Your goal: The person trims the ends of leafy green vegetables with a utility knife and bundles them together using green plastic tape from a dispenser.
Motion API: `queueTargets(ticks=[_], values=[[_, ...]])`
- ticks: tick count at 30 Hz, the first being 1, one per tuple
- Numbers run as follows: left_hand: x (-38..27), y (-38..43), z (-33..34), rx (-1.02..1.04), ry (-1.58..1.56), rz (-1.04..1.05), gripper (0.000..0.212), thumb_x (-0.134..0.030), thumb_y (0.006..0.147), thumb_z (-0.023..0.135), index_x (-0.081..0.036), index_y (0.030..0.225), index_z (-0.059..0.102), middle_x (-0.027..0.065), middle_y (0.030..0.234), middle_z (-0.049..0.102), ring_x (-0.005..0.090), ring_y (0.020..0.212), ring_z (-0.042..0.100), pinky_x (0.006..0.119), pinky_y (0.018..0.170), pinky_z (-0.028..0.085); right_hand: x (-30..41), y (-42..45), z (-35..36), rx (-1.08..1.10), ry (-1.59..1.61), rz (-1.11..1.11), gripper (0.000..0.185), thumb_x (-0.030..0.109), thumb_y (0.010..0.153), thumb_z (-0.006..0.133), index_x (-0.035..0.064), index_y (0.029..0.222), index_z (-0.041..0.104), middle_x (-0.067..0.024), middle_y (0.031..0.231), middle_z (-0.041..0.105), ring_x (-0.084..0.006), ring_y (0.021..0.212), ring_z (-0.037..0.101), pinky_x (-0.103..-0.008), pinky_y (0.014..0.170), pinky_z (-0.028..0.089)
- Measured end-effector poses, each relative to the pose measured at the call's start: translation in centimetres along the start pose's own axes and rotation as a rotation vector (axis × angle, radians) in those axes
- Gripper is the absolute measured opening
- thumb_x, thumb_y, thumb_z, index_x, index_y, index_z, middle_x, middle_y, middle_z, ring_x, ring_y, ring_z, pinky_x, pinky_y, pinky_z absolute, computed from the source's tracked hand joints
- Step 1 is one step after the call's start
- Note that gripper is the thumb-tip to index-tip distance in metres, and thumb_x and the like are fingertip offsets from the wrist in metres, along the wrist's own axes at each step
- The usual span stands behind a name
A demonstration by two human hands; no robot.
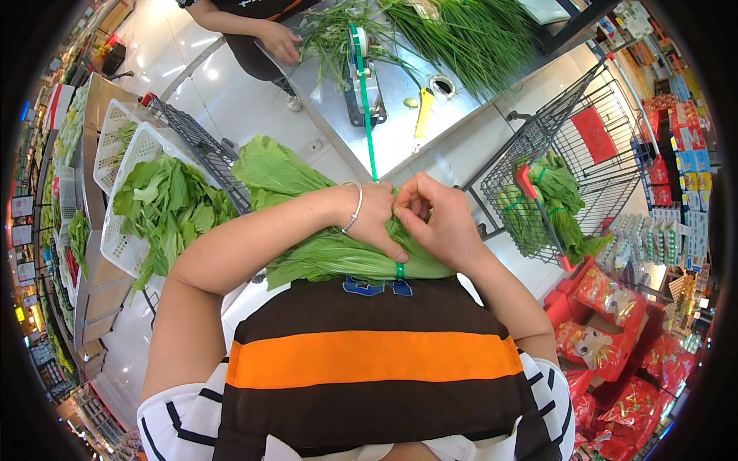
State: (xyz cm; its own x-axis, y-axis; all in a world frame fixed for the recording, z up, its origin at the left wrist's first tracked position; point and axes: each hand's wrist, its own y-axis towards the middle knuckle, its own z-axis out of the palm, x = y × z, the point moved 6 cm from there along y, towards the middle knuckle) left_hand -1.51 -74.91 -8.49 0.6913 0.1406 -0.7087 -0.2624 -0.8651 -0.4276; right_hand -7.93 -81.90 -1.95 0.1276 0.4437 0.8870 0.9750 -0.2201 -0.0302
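Note:
A bunch of leafy greens (323, 259) lies across my front, pressed against my apron, its leaves to the left and pale stems to the right. My left hand (375, 216), with a bangle at the wrist, grips the bunch from above. Around the lower stems runs a band of green tape (400, 269). Thumb and fingertips of my right hand (435, 222) pinch together at the bunch's upper side, beside my left fingers; what they hold is hidden. From a tape dispenser (369, 95) on the metal table (398, 152), a taut green strip (369, 141) runs to behind my left hand.
On the table are a yellow utility knife (424, 118), a round hole (443, 86) and long green stalks (478, 40). Another person's hand (281, 41) is at the far left edge. A white crate (124, 225) of greens stands left; a shopping cart (553, 167) with taped bunches stands right.

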Motion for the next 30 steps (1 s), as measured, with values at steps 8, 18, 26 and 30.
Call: queueTargets(ticks=[8,18,26,30], values=[[2.4,-0.1,0.3,0.055,-0.455,-0.016,0.088,-0.043,0.067,0.076,-0.006,0.136,0.036,0.0191,0.127,0.051,0.0298,0.119,0.048,0.035,0.101,0.036,-12.1,10.0,0.8,-0.009,0.088,0.155,0.042,0.030,0.090,0.056,-0.0043,0.114,0.057,-0.0111,0.099,0.064,-0.0163,0.087,0.060,-0.0290,0.078,0.047],[5.2,1.0,3.8,0.207,-0.592,-0.073,0.094,-0.047,0.067,0.077,-0.005,0.139,0.032,0.0191,0.128,0.052,0.0279,0.119,0.049,0.032,0.101,0.036,-17.8,15.8,6.9,-0.165,0.511,0.450,0.030,0.029,0.088,0.062,-0.0001,0.093,0.064,-0.0058,0.082,0.067,-0.0110,0.073,0.059,-0.0254,0.067,0.045],[6.7,0.9,4.1,0.235,-0.688,-0.038,0.092,-0.047,0.068,0.076,-0.002,0.136,0.033,0.0183,0.125,0.054,0.0266,0.116,0.051,0.032,0.099,0.038,-18.5,16.4,7.9,-0.213,0.669,0.406,0.020,0.018,0.085,0.066,-0.0012,0.089,0.064,-0.0053,0.077,0.066,-0.0084,0.068,0.057,-0.0212,0.065,0.044],[7.0,0.3,3.2,0.201,-0.611,-0.063,0.087,-0.044,0.069,0.076,-0.004,0.135,0.035,0.0175,0.121,0.056,0.0269,0.113,0.054,0.033,0.097,0.040,-19.2,16.9,7.9,-0.239,0.628,0.378,0.017,0.016,0.084,0.067,0.0002,0.085,0.063,-0.0053,0.076,0.065,-0.0082,0.068,0.057,-0.0213,0.064,0.044]])
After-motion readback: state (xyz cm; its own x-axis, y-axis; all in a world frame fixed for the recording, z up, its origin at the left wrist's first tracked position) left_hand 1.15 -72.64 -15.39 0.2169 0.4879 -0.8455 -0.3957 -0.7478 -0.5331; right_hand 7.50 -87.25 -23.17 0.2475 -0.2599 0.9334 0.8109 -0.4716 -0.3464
